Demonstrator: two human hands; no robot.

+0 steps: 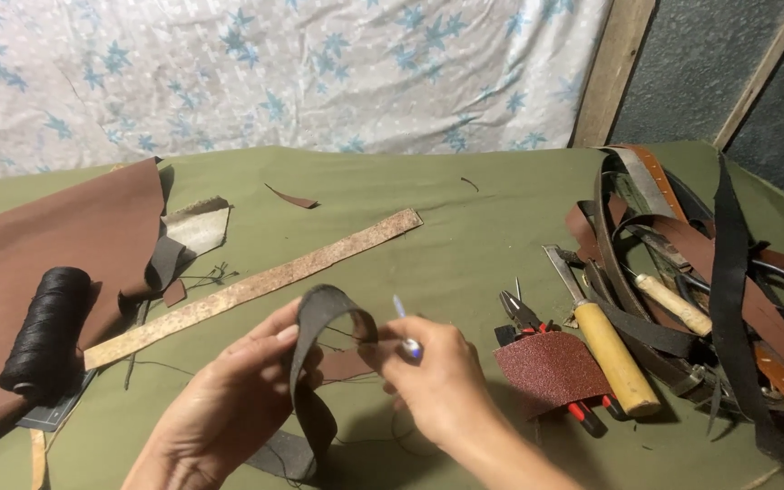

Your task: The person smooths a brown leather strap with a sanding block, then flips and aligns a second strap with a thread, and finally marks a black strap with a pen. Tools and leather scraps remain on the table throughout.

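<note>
Now, from your head camera, your left hand (229, 399) pinches a dark leather strap (315, 363), which loops up between both hands above the green worktop (446, 245). Your right hand (437, 381) has its grip closed on a small blue-tipped tool (406, 331) touching the strap's loop. A spool of black thread (45, 328) lies to the left, pliers (537, 336) and sandpaper (551, 370) just right.
</note>
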